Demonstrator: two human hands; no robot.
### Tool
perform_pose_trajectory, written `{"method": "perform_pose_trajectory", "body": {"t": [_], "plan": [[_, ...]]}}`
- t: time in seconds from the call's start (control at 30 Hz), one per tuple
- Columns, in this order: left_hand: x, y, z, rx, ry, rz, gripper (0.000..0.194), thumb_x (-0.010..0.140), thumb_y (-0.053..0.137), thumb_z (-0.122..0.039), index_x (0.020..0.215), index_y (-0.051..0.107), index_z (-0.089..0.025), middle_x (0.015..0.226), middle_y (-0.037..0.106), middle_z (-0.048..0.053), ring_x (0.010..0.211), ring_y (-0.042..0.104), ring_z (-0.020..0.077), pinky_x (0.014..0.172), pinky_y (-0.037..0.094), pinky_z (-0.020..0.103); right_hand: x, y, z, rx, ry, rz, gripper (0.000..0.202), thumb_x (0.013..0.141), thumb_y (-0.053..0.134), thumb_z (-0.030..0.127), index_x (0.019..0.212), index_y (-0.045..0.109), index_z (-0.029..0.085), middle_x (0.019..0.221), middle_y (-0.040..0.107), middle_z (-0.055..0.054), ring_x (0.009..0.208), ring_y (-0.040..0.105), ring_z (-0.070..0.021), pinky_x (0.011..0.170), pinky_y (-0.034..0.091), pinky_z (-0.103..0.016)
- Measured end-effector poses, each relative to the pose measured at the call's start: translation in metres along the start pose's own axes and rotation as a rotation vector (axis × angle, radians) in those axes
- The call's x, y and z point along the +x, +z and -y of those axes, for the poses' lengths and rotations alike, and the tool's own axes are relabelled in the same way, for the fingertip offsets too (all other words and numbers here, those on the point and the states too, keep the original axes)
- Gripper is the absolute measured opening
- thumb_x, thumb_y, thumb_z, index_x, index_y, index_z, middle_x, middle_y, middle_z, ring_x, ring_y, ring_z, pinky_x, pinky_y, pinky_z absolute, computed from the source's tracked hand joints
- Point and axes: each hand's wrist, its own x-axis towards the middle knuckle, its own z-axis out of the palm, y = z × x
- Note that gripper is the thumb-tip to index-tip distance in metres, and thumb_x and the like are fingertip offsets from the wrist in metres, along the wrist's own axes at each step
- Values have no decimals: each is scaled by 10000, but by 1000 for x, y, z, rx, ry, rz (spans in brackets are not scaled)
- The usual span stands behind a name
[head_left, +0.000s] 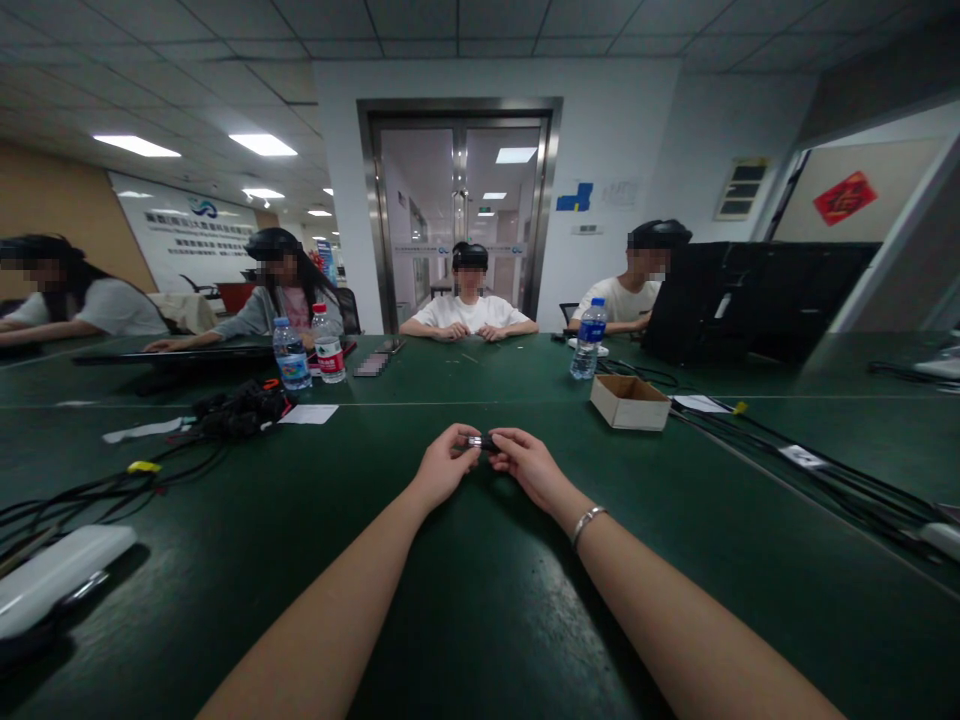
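A small black and silver object (480,442) is held just above the green table (300,510), between my two hands. My left hand (445,466) pinches its silver end between thumb and fingers. Its dark end is gripped by my right hand (531,464), whose wrist carries a silver bracelet (587,524). The fingertips of both hands are close together. What exactly the object is cannot be made out.
An open cardboard box (630,408) and a water bottle (589,340) stand to the right. Black cables (795,460) run along the right side. Two bottles (292,355) and tangled black gear (244,408) are at left. Several people sit around.
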Motion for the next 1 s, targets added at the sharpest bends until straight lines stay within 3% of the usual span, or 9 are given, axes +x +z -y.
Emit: {"method": "perform_pose_trajectory", "body": {"t": [0.1, 0.3, 0.5, 0.67, 0.8, 1.0], "plan": [[1, 1, 0, 15, -34, -19, 281, 756, 608, -401, 907, 578, -165, 754, 614, 17, 662, 585, 125, 586, 442, 236, 0, 0, 0, 0, 2, -3, 305, 632, 773, 284, 867, 641, 141, 682, 630, -10, 587, 579, -85, 575, 489, -213], [2, 4, -4, 95, -105, -56, 369, 811, 501, -505, 751, 583, -149, 662, 610, 26, 621, 574, 134, 598, 450, 259, -1, 2, 1, -12, 14, -10, 290, 645, 763, 272, 873, 640, 142, 704, 637, -11, 595, 588, -85, 581, 494, -214], [1, 1, 2, 21, -17, -15, 349, 742, 633, -399, 1017, 558, -198, 824, 616, 17, 669, 588, 120, 600, 459, 235, 0, 0, 0, 8, 4, -5, 289, 656, 752, 278, 886, 642, 142, 727, 641, -23, 604, 594, -95, 585, 498, -227], [2, 2, 1, 19, -39, -33, 265, 765, 598, -408, 882, 576, -171, 752, 596, 9, 649, 570, 115, 588, 445, 228, 2, -1, -2, -7, 6, -2, 275, 665, 745, 269, 892, 649, 147, 739, 647, -26, 614, 597, -100, 592, 503, -231], [3, 3, 2, 64, -78, -19, 342, 809, 511, -489, 758, 569, -156, 685, 594, 18, 644, 566, 128, 607, 444, 247, 1, 0, 0, -6, 9, -8, 268, 658, 751, 265, 877, 651, 147, 719, 643, -21, 602, 593, -97, 582, 499, -227], [4, 2, 9, 37, -17, -12, 311, 770, 592, -403, 991, 517, -198, 801, 594, 4, 652, 581, 116, 599, 451, 237, -1, 2, 1, 11, 10, -16, 263, 654, 755, 255, 868, 654, 142, 718, 644, -23, 604, 593, -97, 570, 497, -218]]}}
